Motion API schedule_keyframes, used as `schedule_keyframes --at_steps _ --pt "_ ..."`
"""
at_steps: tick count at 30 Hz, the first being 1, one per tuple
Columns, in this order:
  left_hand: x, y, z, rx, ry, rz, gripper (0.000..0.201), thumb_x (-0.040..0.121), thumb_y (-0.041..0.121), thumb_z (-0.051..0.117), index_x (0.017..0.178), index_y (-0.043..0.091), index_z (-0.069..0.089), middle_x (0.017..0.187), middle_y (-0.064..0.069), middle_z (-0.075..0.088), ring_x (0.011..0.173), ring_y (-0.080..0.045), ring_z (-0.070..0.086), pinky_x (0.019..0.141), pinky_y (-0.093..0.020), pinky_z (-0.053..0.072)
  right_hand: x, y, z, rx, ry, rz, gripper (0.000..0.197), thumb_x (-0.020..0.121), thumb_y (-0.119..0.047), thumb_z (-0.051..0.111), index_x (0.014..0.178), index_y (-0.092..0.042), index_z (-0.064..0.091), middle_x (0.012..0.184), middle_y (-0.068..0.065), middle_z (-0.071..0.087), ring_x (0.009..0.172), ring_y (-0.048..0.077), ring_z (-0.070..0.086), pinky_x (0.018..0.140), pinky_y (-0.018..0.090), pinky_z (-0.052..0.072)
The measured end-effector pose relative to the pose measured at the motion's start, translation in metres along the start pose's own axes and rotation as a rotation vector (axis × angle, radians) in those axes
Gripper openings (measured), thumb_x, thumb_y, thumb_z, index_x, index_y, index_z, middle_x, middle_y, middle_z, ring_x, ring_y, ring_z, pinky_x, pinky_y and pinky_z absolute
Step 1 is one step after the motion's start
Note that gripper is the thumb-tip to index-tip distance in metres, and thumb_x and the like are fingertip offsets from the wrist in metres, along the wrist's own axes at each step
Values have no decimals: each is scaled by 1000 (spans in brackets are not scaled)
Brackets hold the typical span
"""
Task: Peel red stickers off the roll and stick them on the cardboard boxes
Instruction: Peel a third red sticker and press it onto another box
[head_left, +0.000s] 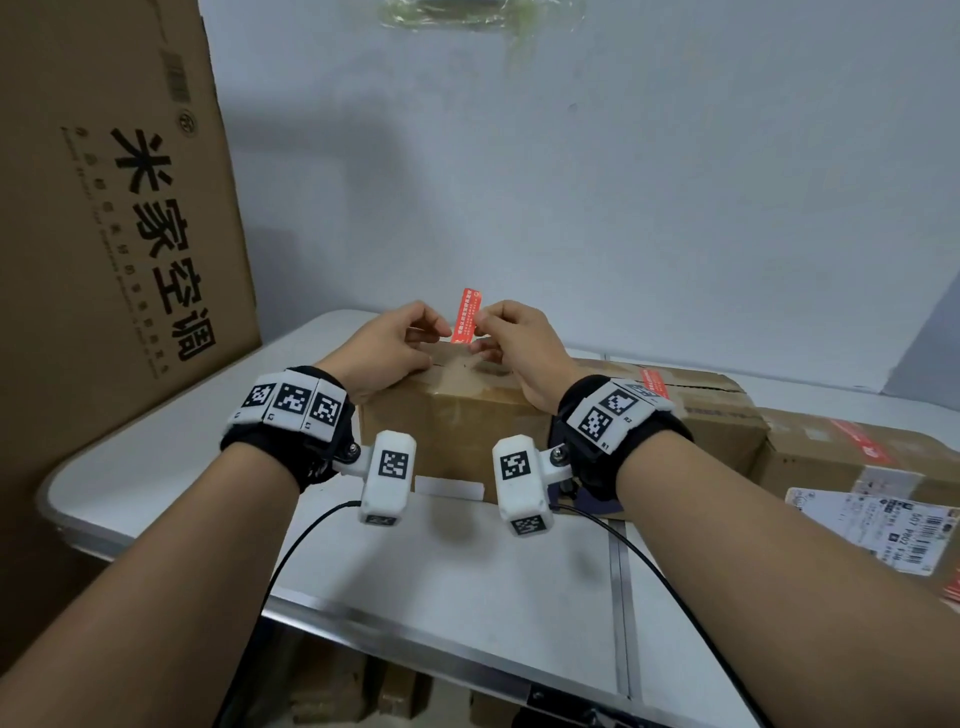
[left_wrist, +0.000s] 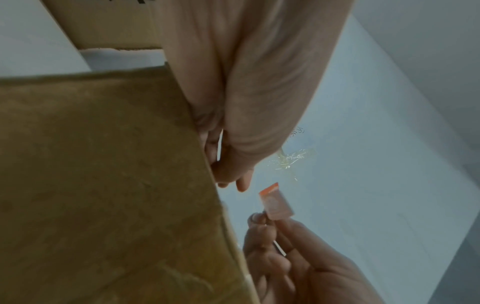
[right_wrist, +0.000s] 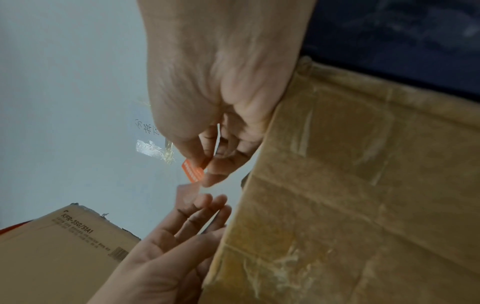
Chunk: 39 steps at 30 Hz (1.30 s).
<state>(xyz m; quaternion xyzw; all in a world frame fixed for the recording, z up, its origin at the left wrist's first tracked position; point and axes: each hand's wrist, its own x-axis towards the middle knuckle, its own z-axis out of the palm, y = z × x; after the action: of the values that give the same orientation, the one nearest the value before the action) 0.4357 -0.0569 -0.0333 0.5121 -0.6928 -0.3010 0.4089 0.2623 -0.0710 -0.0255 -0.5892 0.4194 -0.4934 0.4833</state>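
A red sticker (head_left: 466, 316) stands upright above the middle cardboard box (head_left: 457, 415). My right hand (head_left: 480, 317) pinches its right edge between thumb and forefinger; the right wrist view shows the same pinch on the sticker (right_wrist: 193, 170). My left hand (head_left: 439, 335) hovers at the sticker's lower left with relaxed fingers, holding nothing. In the left wrist view a small gap separates the left hand (left_wrist: 233, 181) from the sticker (left_wrist: 276, 203). Both wrists rest on the box top. The sticker roll is not in view.
A tall printed carton (head_left: 104, 208) leans at the left. Two more boxes (head_left: 717, 410) (head_left: 841, 457) lie to the right, each bearing a red sticker (head_left: 652, 387). A shipping label (head_left: 883, 519) lies at the far right. The white table (head_left: 441, 571) runs to a front edge.
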Motion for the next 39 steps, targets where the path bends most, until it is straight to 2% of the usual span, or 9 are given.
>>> schedule_keyframes --at_steps 4,9,13,16,19,23,26,30,39 --pt "0 1 1 17 8 -12 35 79 -11 56 104 12 58 114 -8 67 109 -18 63 82 -30 50 -1 0 3 -101 -88 67 8 97 -10 48 92 -6 53 68 9 61 46 11 61 50 19 52" --pt "-4 3 -3 9 6 -20 37 80 -10 54 106 17 53 112 -3 60 107 -11 60 76 -31 50 1 -1 5 -104 -97 144 15 97 -7 44 84 -9 53 78 12 66 60 18 68 64 22 59" --pt "-7 0 -3 94 8 70 31 76 -3 58 96 21 57 112 -2 59 110 -12 59 96 -35 51 0 0 4 -84 -94 157 16 97 -7 45 84 -8 54 78 12 67 57 15 69 65 20 59" --pt "-10 -1 1 145 28 139 20 78 10 70 92 20 62 111 -2 59 108 -11 59 100 -33 48 0 1 3 -63 -92 156 16 97 -6 47 84 -5 55 73 11 66 51 11 68 61 18 58" --pt "-10 1 1 188 31 160 22 75 22 77 93 20 66 108 -3 58 105 -13 59 97 -29 48 0 0 2 -41 -77 146 20 96 -4 47 79 -3 56 67 12 66 51 13 67 60 18 57" --pt "-12 2 3 198 77 182 13 76 21 76 85 26 69 99 -4 58 93 -12 59 85 -18 48 -1 0 1 -55 -60 134 21 95 -3 50 75 -3 56 60 9 62 50 13 66 60 21 57" --pt "-12 2 3 198 103 194 10 77 21 76 79 26 68 90 -1 59 81 -10 59 74 -8 44 -1 1 2 -141 -37 110 19 91 -4 53 73 -5 57 62 10 61 45 10 61 50 19 53" --pt "-13 -2 3 237 121 201 8 76 21 76 77 26 70 84 0 64 81 -16 60 76 -24 46 -2 5 2 -321 13 30 11 83 -9 62 73 -12 64 56 1 58 42 6 48 46 18 39" --pt "-21 -4 -5 278 91 172 10 79 21 73 88 24 75 90 5 73 92 -12 66 90 -36 51 -4 8 6 -527 46 -58 4 77 -16 72 76 -13 70 73 -3 64 69 8 57 61 20 44"
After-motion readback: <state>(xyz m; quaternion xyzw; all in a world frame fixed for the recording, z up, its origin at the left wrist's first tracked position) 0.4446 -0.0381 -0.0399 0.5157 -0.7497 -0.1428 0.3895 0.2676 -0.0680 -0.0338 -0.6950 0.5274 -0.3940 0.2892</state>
